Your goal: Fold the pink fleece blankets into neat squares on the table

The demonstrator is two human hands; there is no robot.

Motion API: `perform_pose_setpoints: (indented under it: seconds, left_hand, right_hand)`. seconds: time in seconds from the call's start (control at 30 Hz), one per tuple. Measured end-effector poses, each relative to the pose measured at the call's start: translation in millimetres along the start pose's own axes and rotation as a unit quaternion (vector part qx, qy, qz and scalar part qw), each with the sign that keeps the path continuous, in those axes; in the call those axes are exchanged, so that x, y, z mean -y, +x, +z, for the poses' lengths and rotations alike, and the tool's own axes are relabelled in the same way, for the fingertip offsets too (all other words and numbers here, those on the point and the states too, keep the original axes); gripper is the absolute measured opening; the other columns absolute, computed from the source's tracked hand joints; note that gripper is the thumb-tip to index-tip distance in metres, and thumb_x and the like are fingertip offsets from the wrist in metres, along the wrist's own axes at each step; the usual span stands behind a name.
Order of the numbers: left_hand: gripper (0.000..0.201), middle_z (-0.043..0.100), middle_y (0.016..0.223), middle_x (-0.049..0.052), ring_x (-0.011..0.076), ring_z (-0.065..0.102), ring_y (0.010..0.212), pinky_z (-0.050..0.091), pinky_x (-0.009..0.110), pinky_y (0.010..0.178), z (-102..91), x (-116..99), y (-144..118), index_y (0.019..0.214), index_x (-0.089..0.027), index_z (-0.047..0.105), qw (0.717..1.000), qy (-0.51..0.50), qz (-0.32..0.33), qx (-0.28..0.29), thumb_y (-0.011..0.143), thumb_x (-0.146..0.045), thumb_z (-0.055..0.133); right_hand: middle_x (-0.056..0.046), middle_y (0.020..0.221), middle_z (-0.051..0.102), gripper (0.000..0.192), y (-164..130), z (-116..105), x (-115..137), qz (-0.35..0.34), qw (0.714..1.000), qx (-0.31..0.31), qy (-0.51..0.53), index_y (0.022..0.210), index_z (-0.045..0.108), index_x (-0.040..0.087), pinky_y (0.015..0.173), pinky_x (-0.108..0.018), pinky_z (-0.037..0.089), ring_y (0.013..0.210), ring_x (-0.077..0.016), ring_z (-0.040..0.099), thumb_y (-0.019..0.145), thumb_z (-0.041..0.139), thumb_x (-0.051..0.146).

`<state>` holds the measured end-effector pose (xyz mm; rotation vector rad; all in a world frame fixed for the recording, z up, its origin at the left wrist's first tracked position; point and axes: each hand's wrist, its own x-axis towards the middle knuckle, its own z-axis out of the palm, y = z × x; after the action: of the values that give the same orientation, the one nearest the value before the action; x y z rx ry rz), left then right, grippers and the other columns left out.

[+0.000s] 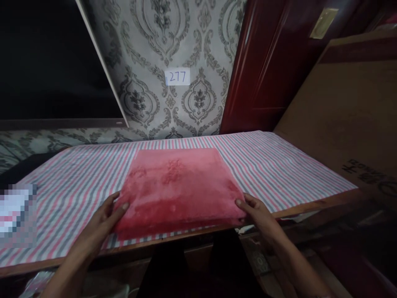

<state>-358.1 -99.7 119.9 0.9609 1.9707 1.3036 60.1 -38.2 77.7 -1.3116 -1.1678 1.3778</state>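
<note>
A folded red towel, plush with a darker floral patch, lies near the front edge of a striped cloth. My left hand grips its left side, thumb on top and the other fingers partly hidden along the edge. At the opposite side, my right hand pinches the front right corner, its thumb pressing on the upper face. The towel's layers show along the front. Its underside is hidden.
The pink, grey and white striped cloth covers a table with a wooden front edge. A large cardboard box leans at the right. Behind are a dark screen, patterned wallpaper and a paper marked 277.
</note>
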Motion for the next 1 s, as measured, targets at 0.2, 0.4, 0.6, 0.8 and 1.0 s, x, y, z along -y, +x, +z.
perform_pose_setpoints:
  seconds: [0.2, 0.4, 0.6, 0.8, 1.0]
  left_hand:
    - [0.078, 0.054, 0.142, 0.015, 0.0363, 0.051, 0.130, 0.040, 0.051, 0.109, 13.1, -45, 16, 0.136, -0.020, 0.053, 0.945, 0.164, 0.283, -0.019, 0.075, -0.069, 0.056]
    - [0.070, 0.042, 0.153, 0.018, 0.0345, 0.032, 0.144, 0.023, 0.049, 0.119, 90.4, -122, 61, 0.143, -0.014, 0.047, 0.859, 0.285, 0.414, 0.093, 0.085, -0.052, 0.056]
    - [0.061, 0.040, 0.149, 0.031, 0.0424, 0.034, 0.141, 0.022, 0.062, 0.113, 151.6, -87, 90, 0.143, -0.002, 0.045, 0.816, 0.491, 0.304, 0.020, 0.097, -0.041, 0.039]
    - [0.064, 0.042, 0.150, 0.024, 0.0371, 0.035, 0.142, 0.022, 0.057, 0.116, 163.6, -51, 92, 0.146, -0.008, 0.044, 0.794, 0.537, 0.284, -0.018, 0.097, -0.048, 0.034]
    - [0.061, 0.049, 0.146, 0.020, 0.0340, 0.040, 0.138, 0.025, 0.054, 0.115, 160.4, -58, 91, 0.143, -0.012, 0.048, 0.795, 0.526, 0.298, -0.041, 0.097, -0.049, 0.033]
  right_hand:
    - [-0.012, 0.145, 0.049, 0.063, 18, 21, 41, -0.329, 0.897, -0.100, -0.279, 0.142, 0.049, 0.025, 0.109, -0.051, 0.039, 0.133, -0.0320, 0.044, 0.088, 0.054, 0.058]
    - [-0.015, 0.160, 0.027, 0.063, 82, 127, 126, -0.346, 0.799, 0.060, -0.487, 0.152, 0.035, 0.017, 0.116, -0.053, 0.023, 0.148, -0.0322, 0.021, 0.098, 0.044, 0.048]
    - [-0.018, 0.153, 0.040, 0.050, 142, 157, 84, -0.231, 0.779, -0.034, -0.581, 0.145, 0.046, 0.015, 0.115, -0.056, 0.018, 0.143, -0.0329, 0.031, 0.103, 0.034, 0.038]
    - [-0.014, 0.152, 0.042, 0.050, 156, 150, 39, -0.225, 0.779, -0.047, -0.583, 0.146, 0.046, 0.019, 0.116, -0.054, 0.017, 0.142, -0.0310, 0.031, 0.102, 0.033, 0.039]
    - [-0.013, 0.150, 0.045, 0.049, 157, 149, 46, -0.233, 0.778, -0.042, -0.582, 0.145, 0.048, 0.021, 0.114, -0.053, 0.019, 0.140, -0.0299, 0.035, 0.102, 0.031, 0.038]
